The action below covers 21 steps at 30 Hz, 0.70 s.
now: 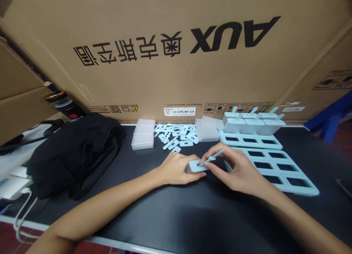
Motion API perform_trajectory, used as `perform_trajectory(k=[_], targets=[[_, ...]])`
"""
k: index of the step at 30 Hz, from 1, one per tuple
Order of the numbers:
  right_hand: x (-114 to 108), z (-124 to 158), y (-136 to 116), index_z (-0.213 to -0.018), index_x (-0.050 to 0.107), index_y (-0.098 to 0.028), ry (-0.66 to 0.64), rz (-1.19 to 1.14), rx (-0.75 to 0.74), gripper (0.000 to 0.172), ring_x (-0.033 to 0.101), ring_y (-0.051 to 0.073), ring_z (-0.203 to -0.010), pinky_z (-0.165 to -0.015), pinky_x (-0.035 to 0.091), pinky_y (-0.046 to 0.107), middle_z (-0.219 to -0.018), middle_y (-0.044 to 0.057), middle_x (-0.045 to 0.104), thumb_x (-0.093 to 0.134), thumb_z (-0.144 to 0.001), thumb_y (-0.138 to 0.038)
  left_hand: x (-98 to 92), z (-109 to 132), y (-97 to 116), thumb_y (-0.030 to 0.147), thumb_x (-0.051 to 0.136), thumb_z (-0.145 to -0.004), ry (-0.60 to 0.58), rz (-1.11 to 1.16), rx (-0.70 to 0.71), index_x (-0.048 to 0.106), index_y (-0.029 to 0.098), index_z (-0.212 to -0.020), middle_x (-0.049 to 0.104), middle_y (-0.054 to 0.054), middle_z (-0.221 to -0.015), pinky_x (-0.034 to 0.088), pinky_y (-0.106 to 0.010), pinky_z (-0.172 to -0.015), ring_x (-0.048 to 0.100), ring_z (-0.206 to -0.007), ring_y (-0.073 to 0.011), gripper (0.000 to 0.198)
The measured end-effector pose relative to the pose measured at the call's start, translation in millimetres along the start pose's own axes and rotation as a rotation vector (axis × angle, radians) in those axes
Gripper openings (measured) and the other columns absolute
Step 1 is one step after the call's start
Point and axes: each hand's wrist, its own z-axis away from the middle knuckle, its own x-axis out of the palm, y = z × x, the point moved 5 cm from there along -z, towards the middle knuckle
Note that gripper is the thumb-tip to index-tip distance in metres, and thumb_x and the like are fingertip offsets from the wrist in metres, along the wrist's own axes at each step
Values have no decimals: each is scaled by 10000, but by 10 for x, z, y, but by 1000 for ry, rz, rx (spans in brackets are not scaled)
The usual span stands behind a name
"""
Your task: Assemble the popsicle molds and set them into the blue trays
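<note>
My left hand point(176, 168) is closed around a popsicle mold point(195, 166) with a light-blue top that has a slot in it. My right hand point(233, 166) pinches a light-blue popsicle stick point(216, 156) at a slant, its lower end at the slot. Beyond my hands lies a pile of loose light-blue sticks and lids point(178, 133). Left of the pile are clear mold cups point(143, 133); more clear cups point(206, 129) lie to its right. Several molds with sticks point(250, 122) stand in the far light-blue rack point(250, 145). A second rack point(299, 192) with open slots lies nearer.
A large cardboard box point(132, 85) stands along the back of the black table point(154, 217). At the left are a black bag point(74, 155), a dark bottle point(64, 105) and white cables point(20, 217). A dark object point(345, 187) sits at the right edge.
</note>
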Motion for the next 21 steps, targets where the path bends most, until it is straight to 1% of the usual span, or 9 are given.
perform_trajectory(k=[3,6,8,13,16,18,21], targets=[[5,5,-50,-990,583,-235,-83,110,-54,90,622,169,-850,-755,508,297,-943,43,653,593,-901,-222,11,-43,39,559,558,-888,-13,1,3,675,224,-1006,712,24,-740,407,-237,-590,678,-651,-149,374],[-16,9,-84,-1120,581,-248,-217,150,-66,217,593,201,-1002,-867,497,339,-1093,67,624,591,-904,-250,34,-94,72,527,563,-891,-7,22,7,673,246,-1090,725,28,-774,424,-234,-607,680,-654,-150,361],[-61,17,-93,-1179,581,-257,-284,161,-53,285,574,215,-1064,-907,487,351,-1149,73,607,612,-896,-284,58,-136,106,542,567,-890,-12,48,19,659,266,-1155,734,30,-804,437,-232,-617,684,-661,-152,394],[-264,50,-44,-1176,618,-269,-343,232,-31,271,594,205,-991,-860,488,345,-1078,59,635,611,-910,-320,72,-255,212,645,560,-866,-27,71,18,621,243,-1205,746,0,-903,471,-242,-661,712,-763,-180,529],[-504,42,28,-1191,623,-290,-311,318,-49,313,602,218,-973,-830,490,359,-1070,60,648,648,-881,-328,36,-283,223,685,545,-857,-27,60,-24,578,225,-1207,742,-13,-961,506,-269,-700,717,-833,-197,579],[-749,15,86,-1155,642,-295,-238,403,-69,300,601,229,-974,-816,485,364,-1069,68,657,673,-859,-335,18,-257,213,617,518,-911,-32,26,-16,532,229,-1247,724,-30,-1088,533,-309,-786,706,-961,-213,513],[-1200,-24,227,-1085,669,-280,-117,591,-30,225,595,218,-963,-816,457,358,-1068,92,667,665,-867,-339,40,-155,196,456,473,-976,-69,-48,89,489,212,-1308,628,-81,-1319,506,-381,-969,613,-1197,-236,412]])
